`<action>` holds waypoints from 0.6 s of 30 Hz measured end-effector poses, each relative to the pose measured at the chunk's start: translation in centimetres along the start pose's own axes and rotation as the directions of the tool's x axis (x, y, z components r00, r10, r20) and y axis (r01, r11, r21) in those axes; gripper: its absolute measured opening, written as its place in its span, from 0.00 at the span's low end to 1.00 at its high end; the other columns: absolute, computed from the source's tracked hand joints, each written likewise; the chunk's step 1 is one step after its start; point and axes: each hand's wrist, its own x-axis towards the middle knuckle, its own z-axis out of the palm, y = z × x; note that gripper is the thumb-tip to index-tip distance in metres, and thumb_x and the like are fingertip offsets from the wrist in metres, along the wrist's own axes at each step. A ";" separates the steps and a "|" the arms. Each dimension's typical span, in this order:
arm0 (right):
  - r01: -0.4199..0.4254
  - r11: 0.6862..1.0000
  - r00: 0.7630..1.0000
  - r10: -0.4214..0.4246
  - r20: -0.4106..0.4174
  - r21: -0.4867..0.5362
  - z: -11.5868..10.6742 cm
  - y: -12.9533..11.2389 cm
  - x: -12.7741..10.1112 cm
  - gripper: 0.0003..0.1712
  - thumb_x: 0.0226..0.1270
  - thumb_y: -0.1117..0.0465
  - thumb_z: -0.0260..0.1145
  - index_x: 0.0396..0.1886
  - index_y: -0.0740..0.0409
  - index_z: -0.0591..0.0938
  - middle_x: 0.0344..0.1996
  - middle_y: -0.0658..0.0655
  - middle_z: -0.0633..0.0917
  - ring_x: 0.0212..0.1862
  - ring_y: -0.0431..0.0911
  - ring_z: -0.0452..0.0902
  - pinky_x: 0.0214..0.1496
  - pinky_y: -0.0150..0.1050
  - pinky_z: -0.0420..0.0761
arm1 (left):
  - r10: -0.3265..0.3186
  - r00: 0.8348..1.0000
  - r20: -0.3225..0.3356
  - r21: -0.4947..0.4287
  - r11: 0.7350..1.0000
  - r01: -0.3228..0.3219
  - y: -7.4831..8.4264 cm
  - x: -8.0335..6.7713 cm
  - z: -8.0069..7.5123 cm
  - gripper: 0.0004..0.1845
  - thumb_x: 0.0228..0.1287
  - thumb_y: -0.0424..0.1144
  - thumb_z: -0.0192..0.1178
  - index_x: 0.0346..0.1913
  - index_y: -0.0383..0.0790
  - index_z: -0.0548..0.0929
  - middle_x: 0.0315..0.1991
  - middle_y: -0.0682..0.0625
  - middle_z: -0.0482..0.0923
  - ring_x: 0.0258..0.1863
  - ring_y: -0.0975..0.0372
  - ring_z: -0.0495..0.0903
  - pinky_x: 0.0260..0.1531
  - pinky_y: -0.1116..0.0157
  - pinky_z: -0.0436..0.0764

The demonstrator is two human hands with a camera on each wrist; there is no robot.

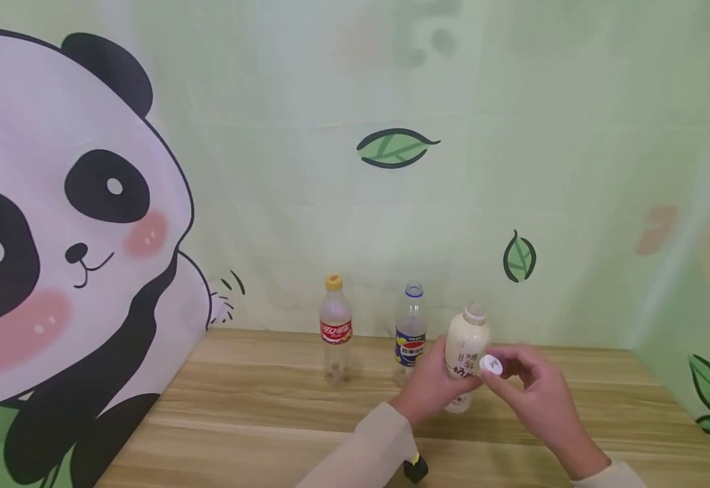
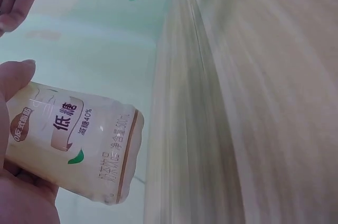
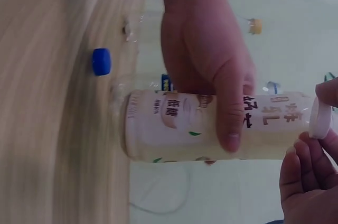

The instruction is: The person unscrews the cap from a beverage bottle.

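My left hand (image 1: 431,383) grips a cream-coloured milk tea bottle (image 1: 467,342) round its middle. The bottle stands nearly upright with its mouth uncovered in the head view; whether its base touches the table I cannot tell. Between thumb and fingers my right hand (image 1: 534,393) pinches a white bottle cap (image 1: 491,364), just right of the bottle. The right wrist view has this cap (image 3: 320,118) in line with the bottle mouth. In the left wrist view the lower part of the bottle (image 2: 79,145) shows its printed label, while the left fingers are partly cut off.
Behind the left hand stands a Pepsi bottle (image 1: 411,346) without a cap. A Coca-Cola bottle (image 1: 335,332) with a yellow cap is farther left. On the wooden table (image 1: 239,420) lies a blue cap (image 3: 101,62). A printed panda curtain (image 1: 269,203) hangs behind.
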 end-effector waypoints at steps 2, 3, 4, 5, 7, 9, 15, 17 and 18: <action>0.008 1.000 1.000 -0.007 0.011 -0.010 -0.3 0.6 -0.4 0.16 0.59 0.72 0.76 0.47 0.61 0.86 0.40 0.49 0.86 0.39 0.36 0.81 0.44 0.26 0.83 | -0.031 0.999 -0.010 0.013 0.999 0.031 0.0 0.4 0.3 0.33 0.58 0.45 0.76 0.64 0.57 0.71 0.54 0.63 0.80 0.51 0.71 0.81 0.57 0.64 0.82; 0.012 1.000 1.000 -0.011 0.015 -0.015 -0.4 0.8 -0.5 0.16 0.58 0.72 0.76 0.47 0.61 0.86 0.40 0.49 0.86 0.39 0.36 0.81 0.44 0.26 0.83 | -0.045 0.999 -0.016 0.023 0.999 0.045 0.0 0.7 0.5 0.34 0.58 0.45 0.76 0.65 0.57 0.71 0.53 0.63 0.80 0.51 0.71 0.81 0.57 0.63 0.82; 0.014 1.000 1.000 -0.014 0.020 -0.021 -0.5 1.1 -0.6 0.16 0.58 0.72 0.76 0.46 0.61 0.86 0.40 0.49 0.87 0.39 0.36 0.81 0.43 0.26 0.83 | -0.060 0.998 -0.025 0.033 0.998 0.061 0.0 0.9 0.6 0.34 0.58 0.45 0.76 0.65 0.57 0.70 0.53 0.63 0.80 0.51 0.70 0.81 0.58 0.62 0.82; 0.015 0.999 1.000 -0.014 0.028 -0.029 -0.7 1.3 -0.8 0.16 0.57 0.72 0.77 0.46 0.61 0.86 0.39 0.50 0.87 0.38 0.35 0.81 0.43 0.26 0.83 | -0.072 0.997 -0.035 0.047 0.996 0.073 0.0 1.2 0.8 0.34 0.58 0.44 0.76 0.65 0.56 0.70 0.53 0.63 0.80 0.51 0.70 0.81 0.58 0.61 0.82; 0.015 0.999 0.999 -0.013 0.052 -0.036 -0.8 1.7 -1.0 0.16 0.57 0.71 0.77 0.45 0.61 0.87 0.38 0.52 0.88 0.37 0.35 0.81 0.41 0.27 0.83 | -0.081 0.995 -0.053 0.075 0.994 0.085 0.0 1.8 1.2 0.34 0.58 0.44 0.77 0.64 0.56 0.70 0.53 0.62 0.80 0.51 0.70 0.80 0.59 0.61 0.81; 0.007 0.999 0.997 -0.003 0.079 -0.049 -0.7 2.2 -1.1 0.15 0.56 0.69 0.78 0.44 0.60 0.87 0.37 0.53 0.88 0.36 0.35 0.81 0.40 0.28 0.84 | -0.095 0.993 -0.067 0.096 0.990 0.101 -0.1 2.3 1.5 0.34 0.57 0.44 0.77 0.63 0.55 0.71 0.52 0.62 0.80 0.51 0.69 0.80 0.60 0.60 0.81; -0.025 0.996 0.988 0.037 0.150 -0.081 -0.1 3.6 -1.5 0.13 0.55 0.64 0.80 0.39 0.52 0.87 0.34 0.50 0.87 0.34 0.35 0.80 0.36 0.32 0.85 | -0.095 0.990 -0.100 0.098 0.990 0.105 -0.9 4.1 2.0 0.34 0.55 0.44 0.79 0.62 0.55 0.72 0.51 0.61 0.80 0.50 0.68 0.81 0.57 0.62 0.82; -0.034 0.995 0.985 0.049 0.166 -0.091 0.0 4.0 -1.7 0.12 0.55 0.63 0.81 0.38 0.51 0.87 0.33 0.49 0.86 0.34 0.35 0.80 0.36 0.32 0.84 | -0.091 0.990 -0.107 0.091 0.991 0.101 -1.1 4.7 2.2 0.35 0.54 0.44 0.79 0.62 0.55 0.72 0.51 0.61 0.80 0.50 0.68 0.81 0.56 0.62 0.82; -0.040 0.995 0.983 0.056 0.174 -0.094 0.0 4.3 -1.8 0.12 0.55 0.63 0.81 0.37 0.50 0.87 0.33 0.48 0.86 0.33 0.34 0.79 0.35 0.32 0.84 | -0.092 0.990 -0.107 0.092 0.990 0.103 -1.1 4.9 2.4 0.35 0.54 0.45 0.79 0.62 0.56 0.72 0.51 0.61 0.80 0.50 0.68 0.81 0.56 0.62 0.83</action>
